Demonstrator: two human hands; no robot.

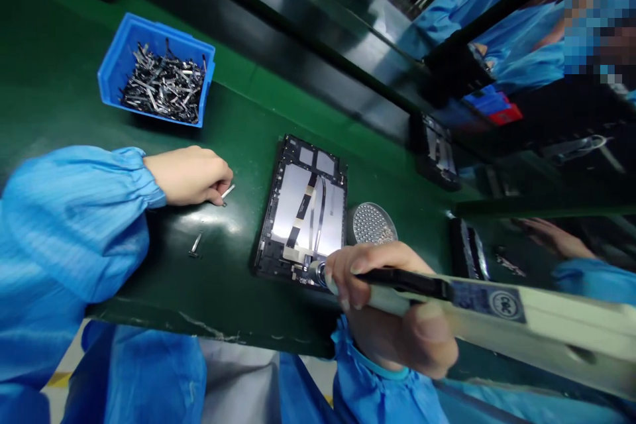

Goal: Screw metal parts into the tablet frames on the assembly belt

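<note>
My right hand (387,305) is wrapped round a pale electric screwdriver (536,318) with a black lever. Its metal tip reaches the lower right end of an opened tablet (311,202), which lies on the green bench with its metal plate and flat cables exposed. Left of the tablet, my left hand (193,175) is closed with fingertips pinching a small light metal strip (228,191) just above the bench. A similar small bracket (196,245) lies on the bench below that hand. Beside the tablet's right edge stands a round dish of screws (372,224), partly behind my right hand.
A blue bin (112,73) full of small metal strips stands at the back left. Behind the tablet runs a dark rail (318,46), with another device (437,149) on it. Across it, other people in blue sleeves (467,0) work. Another person's hand (559,236) shows at right.
</note>
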